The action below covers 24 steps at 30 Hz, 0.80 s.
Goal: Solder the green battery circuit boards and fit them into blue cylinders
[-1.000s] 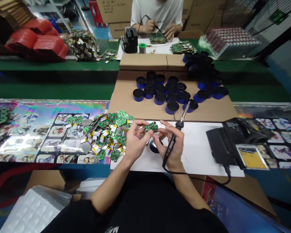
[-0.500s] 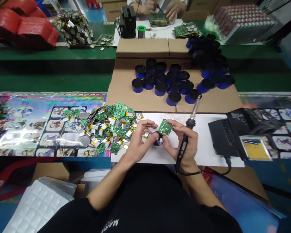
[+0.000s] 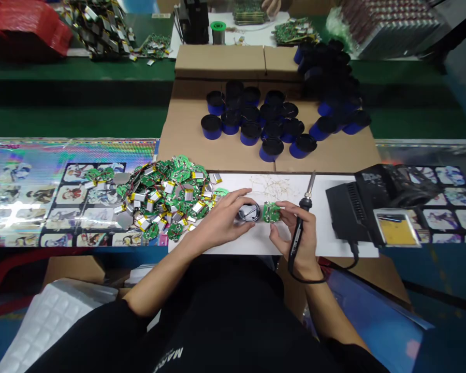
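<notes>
My right hand (image 3: pixel 296 232) grips a black soldering iron (image 3: pixel 298 238) with its metal tip pointing up and away. Its fingertips touch a small round green circuit board (image 3: pixel 272 212) that rests on a white paper sheet (image 3: pixel 336 230). My left hand (image 3: pixel 227 220) lies with its fingers on or just beside a round dark object with a shiny rim (image 3: pixel 249 212), holding nothing. Left of my hands is a heap of round green circuit boards with yellow-edged pouch batteries (image 3: pixel 166 197).
A black soldering station (image 3: pixel 351 204) with a yellow sponge tray (image 3: pixel 396 231) stands to the right. Several blue canisters with black lids (image 3: pixel 252 119) sit on cardboard ahead. Beyond, a co-worker's hand (image 3: pixel 272 5) works at another bench.
The green board has come down from between my hands onto the paper. My left hand has moved off it to the round dark object. The view has tilted lower.
</notes>
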Available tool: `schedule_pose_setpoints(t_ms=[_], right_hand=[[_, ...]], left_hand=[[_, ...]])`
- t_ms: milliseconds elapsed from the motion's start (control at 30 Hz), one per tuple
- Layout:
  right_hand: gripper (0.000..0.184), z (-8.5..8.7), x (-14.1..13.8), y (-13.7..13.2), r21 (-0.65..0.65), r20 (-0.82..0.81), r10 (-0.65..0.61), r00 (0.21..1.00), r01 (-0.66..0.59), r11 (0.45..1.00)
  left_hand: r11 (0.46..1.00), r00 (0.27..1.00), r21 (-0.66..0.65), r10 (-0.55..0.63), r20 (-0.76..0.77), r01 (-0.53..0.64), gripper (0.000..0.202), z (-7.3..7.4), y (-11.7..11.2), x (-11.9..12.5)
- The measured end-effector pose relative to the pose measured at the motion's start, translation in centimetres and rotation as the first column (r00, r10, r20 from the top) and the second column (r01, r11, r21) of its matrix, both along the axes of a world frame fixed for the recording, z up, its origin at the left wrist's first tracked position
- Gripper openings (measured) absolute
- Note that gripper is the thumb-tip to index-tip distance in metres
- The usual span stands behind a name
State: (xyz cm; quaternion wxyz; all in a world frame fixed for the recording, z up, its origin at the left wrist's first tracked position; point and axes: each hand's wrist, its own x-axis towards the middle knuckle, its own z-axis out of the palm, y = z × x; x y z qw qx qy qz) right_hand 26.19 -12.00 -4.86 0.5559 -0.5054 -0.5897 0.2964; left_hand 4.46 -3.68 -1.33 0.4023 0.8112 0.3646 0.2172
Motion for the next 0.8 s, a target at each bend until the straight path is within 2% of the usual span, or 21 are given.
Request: schedule_pose_setpoints(t_ms=[100, 267, 333, 400, 467, 567, 667, 733, 800], right_hand=[[0.061, -0.2, -0.3, 0.0, 0.013, 0.059, 0.006, 0.998, -0.006, 1.000], [0.062, -0.7, -0.8, 0.1, 0.037, 0.142, -0.035, 0.989, 0.030, 0.999], [0.061, -0.8, -0.9, 0.1, 0.041, 0.145, -0.048, 0.988, 0.042, 0.998], [0.059, -0.7, -0.8, 0.0, 0.052, 0.126, -0.088, 0.988, 0.082, 0.995], [0.058, -0.6, -0.8, -0.2, 0.061, 0.108, -0.126, 0.986, 0.119, 0.991], [0.059, -0.4, -1.0, -0.3, 0.073, 0.129, -0.127, 0.984, 0.118, 0.990], [0.058, -0.4, -1.7, 0.0, 0.089, 0.232, -0.060, 0.971, 0.040, 0.995], [0.054, -0.2, -2.4, 0.5, 0.101, 0.324, -0.012, 0.946, -0.022, 0.995], [0.050, 0.0, -2.9, 1.1, 0.129, 0.393, 0.001, 0.920, -0.056, 0.990]], left_hand=[[0.980, 0.988, 0.128, 0.147, 0.038, -0.150, 0.007, -0.6, -0.3, 0.5], [0.932, 0.959, 0.230, 0.267, 0.095, -0.282, 0.010, -2.1, -1.5, 1.3], [0.915, 0.956, 0.276, 0.278, 0.093, -0.293, 0.014, -2.2, -1.7, 1.4], [0.914, 0.956, 0.282, 0.274, 0.105, -0.293, 0.009, -2.2, -1.8, 1.5], [0.929, 0.945, 0.201, 0.278, 0.175, -0.310, 0.006, -2.2, -1.8, 1.5], [0.944, 0.897, -0.084, 0.329, 0.295, -0.319, 0.006, -2.4, -2.0, 1.2], [0.881, 0.840, -0.358, 0.429, 0.332, -0.308, 0.014, -2.7, -2.2, 0.7], [0.845, 0.810, -0.432, 0.476, 0.341, -0.315, 0.018, -2.8, -2.2, 0.4], [0.832, 0.792, -0.448, 0.500, 0.350, -0.327, 0.021, -2.8, -2.2, 0.1]])
